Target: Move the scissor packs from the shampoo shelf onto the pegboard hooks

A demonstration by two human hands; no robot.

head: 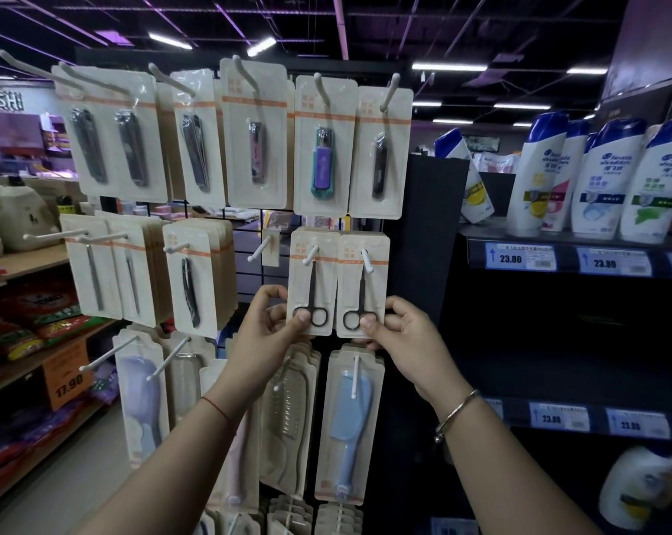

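My left hand (267, 328) pinches the bottom edge of the left scissor pack (301, 279), thumb on its front. My right hand (407, 334) pinches the right scissor pack (352, 279) likewise. Both packs hang side by side on white pegboard hooks (311, 255). Farther right, shampoo bottles (604, 179) stand on the shampoo shelf (569, 241).

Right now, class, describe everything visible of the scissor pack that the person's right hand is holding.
The scissor pack is a cream card with an orange stripe and a clear blister over small black scissors, tips up, loops down. It hangs upright on a white hook. The right hand pinches its bottom edge, thumb on the front.
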